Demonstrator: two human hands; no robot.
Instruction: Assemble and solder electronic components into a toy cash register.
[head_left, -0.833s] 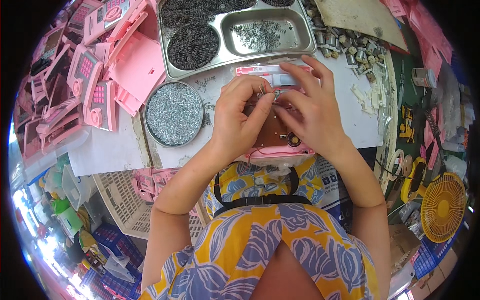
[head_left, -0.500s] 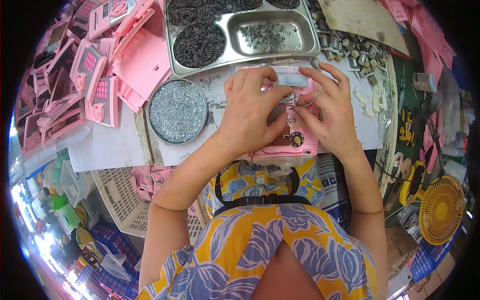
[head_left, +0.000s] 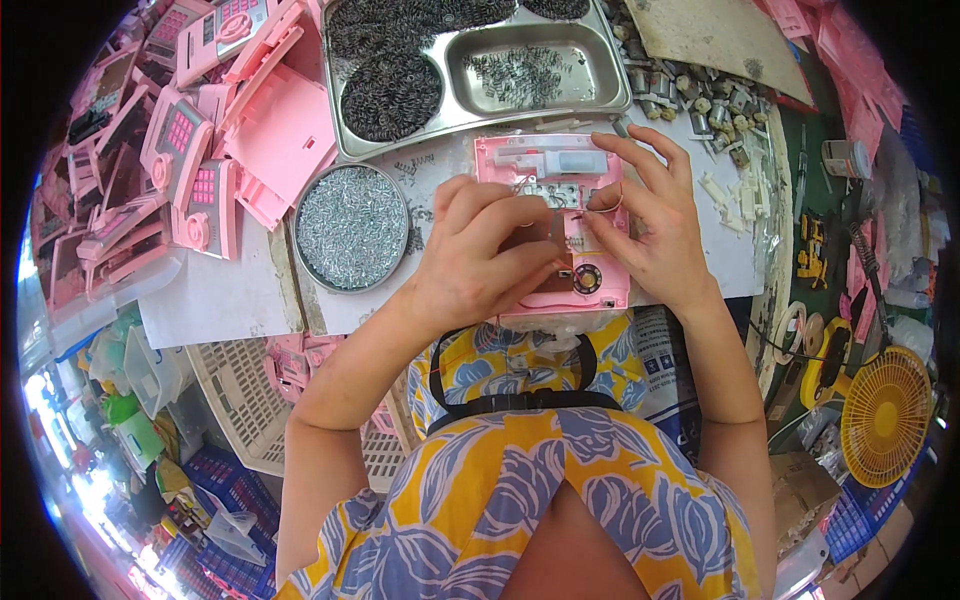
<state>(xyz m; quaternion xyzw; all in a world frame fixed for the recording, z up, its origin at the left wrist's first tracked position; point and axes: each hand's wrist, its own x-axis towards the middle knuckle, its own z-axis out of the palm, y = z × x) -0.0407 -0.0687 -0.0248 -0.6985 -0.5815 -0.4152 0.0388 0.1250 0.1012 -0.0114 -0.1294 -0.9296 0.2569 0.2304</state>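
Observation:
A pink plastic housing (head_left: 615, 292) lies face down on the bench before me, its inside showing. Inside it sit a white plastic mechanism (head_left: 575, 163), a brown circuit board (head_left: 553, 284) and a round black speaker (head_left: 587, 278). My left hand (head_left: 485, 255) is over the housing's left side, fingers closed in a pinch above the circuit board; thin wires run by its fingertips, but what it grips is hidden. At the right side, my right hand (head_left: 655, 220) pinches thin wires (head_left: 612, 205) between thumb and index finger, its other fingers raised.
Behind stands a steel compartment tray (head_left: 480, 122) of dark springs. A round tin (head_left: 300, 250) of small screws is to the left, near piled pink casings (head_left: 280, 125). Small motors (head_left: 715, 115) and white plastic parts (head_left: 748, 195) lie right. A yellow fan (head_left: 885, 415) stands lower right.
My left hand has moved down and left from the white mechanism to the circuit board, uncovering the housing's upper part. My right hand stays by the wires, shifted slightly.

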